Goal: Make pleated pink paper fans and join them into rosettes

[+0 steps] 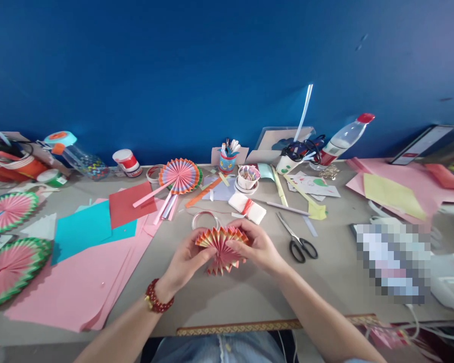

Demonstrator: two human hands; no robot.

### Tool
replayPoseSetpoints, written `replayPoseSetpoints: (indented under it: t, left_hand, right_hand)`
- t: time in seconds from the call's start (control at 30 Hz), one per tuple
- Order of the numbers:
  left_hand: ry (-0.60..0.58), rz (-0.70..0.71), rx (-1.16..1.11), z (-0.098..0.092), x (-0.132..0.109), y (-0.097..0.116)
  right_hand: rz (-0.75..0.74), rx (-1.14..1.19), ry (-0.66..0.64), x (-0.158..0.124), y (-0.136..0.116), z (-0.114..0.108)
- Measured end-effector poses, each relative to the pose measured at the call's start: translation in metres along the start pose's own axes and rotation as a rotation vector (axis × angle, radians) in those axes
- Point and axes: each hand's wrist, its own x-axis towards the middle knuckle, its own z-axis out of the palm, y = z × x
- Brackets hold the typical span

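A pleated paper fan (224,249), pink with an orange and yellow edge, is spread nearly round between my two hands over the table. My left hand (189,257) pinches its left side, thumb on the folds. On the opposite side my right hand (258,247) grips the fan, its thumb close to the centre. Just beyond the fan lie a roll of clear tape (205,220) and a white bundle (254,210) with red thread around it. Scissors with black handles (301,248) rest to the right of my right hand.
Pink sheets (79,282), teal paper (83,228) and red paper (132,202) lie on the left. Finished-looking paper rosettes (180,176) stand behind. Toward the wall are a pen cup (227,162) and a tilted plastic bottle (342,138). A blurred-out device (391,264) sits at right.
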Motion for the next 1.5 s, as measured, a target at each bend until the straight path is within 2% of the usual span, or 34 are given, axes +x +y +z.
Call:
replayPoseSetpoints:
  t: [0.1, 0.2, 0.3, 0.47, 0.67, 0.8, 1.0, 1.23, 1.5]
  left_hand:
    - [0.008, 0.016, 0.041, -0.001, 0.000, -0.001]
    - [0.102, 0.025, 0.023, -0.005, 0.005, -0.004]
    - [0.190, 0.037, -0.091, -0.008, 0.010, -0.007]
    - [0.227, 0.007, -0.226, -0.006, 0.012, -0.008]
    - [0.279, -0.002, -0.350, -0.005, 0.014, -0.010]
    - [0.276, -0.015, -0.367, -0.006, 0.014, -0.010]
    - [0.218, 0.109, -0.157, -0.007, 0.010, -0.010]
    - [0.135, 0.149, -0.140, -0.011, 0.010, -0.013]
    - [0.157, 0.062, -0.142, -0.010, 0.009, -0.012]
  right_hand:
    - [-0.002, -0.100, 0.004, -0.001, 0.000, 0.004]
    - [-0.016, -0.120, 0.053, 0.000, 0.000, 0.003]
    - [0.025, -0.018, 0.144, 0.002, 0.001, 0.001]
    - [0.089, 0.114, 0.237, 0.003, 0.003, 0.001]
    - [0.116, 0.325, 0.266, 0.005, 0.004, 0.002]
    - [0.121, 0.360, 0.258, 0.005, 0.003, 0.002]
    - [0.164, 0.362, 0.183, 0.002, -0.002, 0.000]
    - [0.157, 0.446, 0.288, 0.002, -0.004, 0.003]
    - [0.137, 0.506, 0.355, 0.002, -0.003, 0.005]
